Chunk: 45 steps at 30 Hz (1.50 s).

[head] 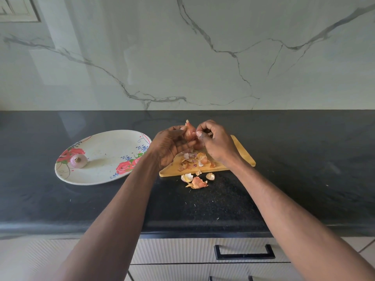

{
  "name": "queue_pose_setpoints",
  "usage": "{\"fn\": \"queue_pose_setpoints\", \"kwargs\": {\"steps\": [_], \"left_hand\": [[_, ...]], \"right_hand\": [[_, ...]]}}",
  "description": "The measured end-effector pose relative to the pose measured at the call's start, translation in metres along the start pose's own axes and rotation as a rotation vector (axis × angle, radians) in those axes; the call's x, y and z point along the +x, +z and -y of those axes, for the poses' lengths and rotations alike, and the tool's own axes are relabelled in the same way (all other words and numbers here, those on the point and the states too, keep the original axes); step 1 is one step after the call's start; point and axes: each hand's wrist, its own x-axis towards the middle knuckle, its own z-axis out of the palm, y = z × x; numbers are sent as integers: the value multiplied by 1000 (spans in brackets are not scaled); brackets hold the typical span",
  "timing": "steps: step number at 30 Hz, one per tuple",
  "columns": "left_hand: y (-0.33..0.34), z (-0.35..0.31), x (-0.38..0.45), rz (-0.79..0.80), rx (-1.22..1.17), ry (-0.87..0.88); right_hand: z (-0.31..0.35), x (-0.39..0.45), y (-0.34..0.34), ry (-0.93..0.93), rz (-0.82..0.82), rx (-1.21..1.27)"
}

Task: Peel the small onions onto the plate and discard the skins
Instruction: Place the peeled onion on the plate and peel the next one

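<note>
Left hand (170,145): cupped over the cutting board (242,153), fingers curled round a small onion (189,131).
Right hand (215,141): thumb and forefinger closed in a narrow pinch on a flap of skin at the onion's side.
Onion in hand: held between both hands above the board's far end, its pointed tip upward.
Peeled onion (77,161): lies on the left part of the flowered plate (105,175), well apart from the hands.
Skins (195,182): loose pieces on the board and on the dark counter (304,159) just in front of it.
Handling: the onion is probably light, firm and slick once bare; the skin looks papery and likely tears, so it is best gripped at a lifted edge near the tip.
Hidden: most of the held onion is behind the fingers; how much skin remains cannot be told. No bin is in view.
</note>
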Motion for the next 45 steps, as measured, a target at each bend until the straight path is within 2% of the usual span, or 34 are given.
{"fn": "queue_pose_setpoints", "kwargs": {"steps": [7,15,23,31,36,45], "left_hand": [[-1,-3,-1,-23,-58,31],[0,-5,-5,127,-51,20],[2,-4,-6,117,-3,-12],[4,-2,-6,101,-1,-34],[2,-4,-5,104,6,5],[1,-3,-5,131,42,-11]], "right_hand": [[5,-2,-7,52,73,104],[-2,2,-8,48,-48,240],[-3,3,-10,27,-88,236],[-5,3,-3,-8,-82,69],[-5,5,-6,51,-6,177],[-6,4,-10,42,-77,311]]}}
